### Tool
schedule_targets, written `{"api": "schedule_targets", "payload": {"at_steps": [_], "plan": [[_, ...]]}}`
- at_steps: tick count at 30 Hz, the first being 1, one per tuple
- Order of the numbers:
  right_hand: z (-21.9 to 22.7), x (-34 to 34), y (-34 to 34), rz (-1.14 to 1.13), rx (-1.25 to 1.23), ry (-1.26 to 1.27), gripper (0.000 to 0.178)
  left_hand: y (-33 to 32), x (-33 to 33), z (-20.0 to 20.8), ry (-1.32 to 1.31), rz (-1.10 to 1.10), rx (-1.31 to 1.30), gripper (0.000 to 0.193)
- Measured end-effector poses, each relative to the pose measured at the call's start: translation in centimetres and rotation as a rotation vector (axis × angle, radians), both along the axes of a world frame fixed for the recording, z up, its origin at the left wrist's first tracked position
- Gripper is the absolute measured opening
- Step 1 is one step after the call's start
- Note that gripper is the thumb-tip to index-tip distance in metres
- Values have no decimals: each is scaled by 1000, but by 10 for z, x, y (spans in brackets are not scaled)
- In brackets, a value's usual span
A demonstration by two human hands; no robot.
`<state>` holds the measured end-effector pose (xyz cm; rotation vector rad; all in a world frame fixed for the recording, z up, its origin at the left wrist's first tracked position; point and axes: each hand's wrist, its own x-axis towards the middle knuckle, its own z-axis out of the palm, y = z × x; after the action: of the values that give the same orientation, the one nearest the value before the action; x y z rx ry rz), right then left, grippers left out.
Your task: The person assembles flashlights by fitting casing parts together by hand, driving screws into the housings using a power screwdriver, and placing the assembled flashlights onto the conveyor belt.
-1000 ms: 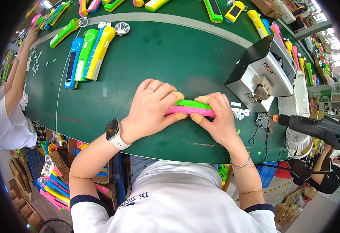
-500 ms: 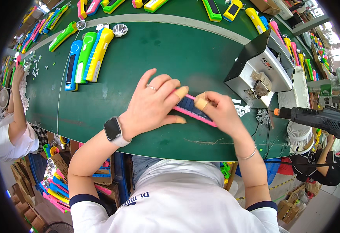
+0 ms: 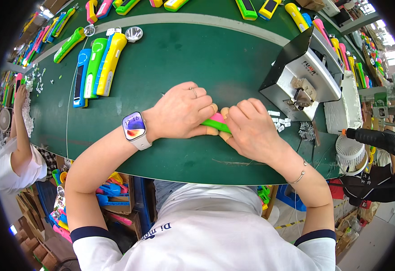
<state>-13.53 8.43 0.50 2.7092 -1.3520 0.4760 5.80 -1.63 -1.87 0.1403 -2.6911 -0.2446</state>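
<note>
Between my two hands is a pink-and-green flashlight body (image 3: 215,123), of which only the short middle part shows. My left hand (image 3: 184,110) is closed around its left end, and a grey-strapped smartwatch (image 3: 134,126) sits on that wrist. From the right, my right hand (image 3: 254,131) grips the other end with bent fingers. Tan finger covers show on some fingertips of both hands. The ends of the flashlight are hidden under my fingers.
A blue flashlight (image 3: 81,79), a green one (image 3: 95,67) and a yellow one (image 3: 111,65) lie at the left. To the right stand a black-and-silver machine (image 3: 303,79), small white parts (image 3: 279,121), a white fan (image 3: 350,151) and a black power screwdriver (image 3: 380,141). Another person's arm (image 3: 22,122) reaches in far left.
The pink piece with its dark panel facing up has been turned, and green now shows beside the pink. My right hand has shifted from pinching the panel to gripping the right end.
</note>
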Motion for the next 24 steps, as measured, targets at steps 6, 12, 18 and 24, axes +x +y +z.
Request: {"api": "schedule_targets", "payload": {"at_steps": [6,12,18,24], "plan": [[-1,-4,12,-132,89,-96,44,3,-3,15,-125,37,-31,42],[18,-53,67,-558,-334,-289,49,-44,-14,29,-191,-116,-210,33],[62,-125,79,-971,-1020,-665,69,-175,-66,21,238,705,-302,63],[64,-152,78,-419,-335,-1439,84,-220,-49,-31,417,1152,261,52]]}}
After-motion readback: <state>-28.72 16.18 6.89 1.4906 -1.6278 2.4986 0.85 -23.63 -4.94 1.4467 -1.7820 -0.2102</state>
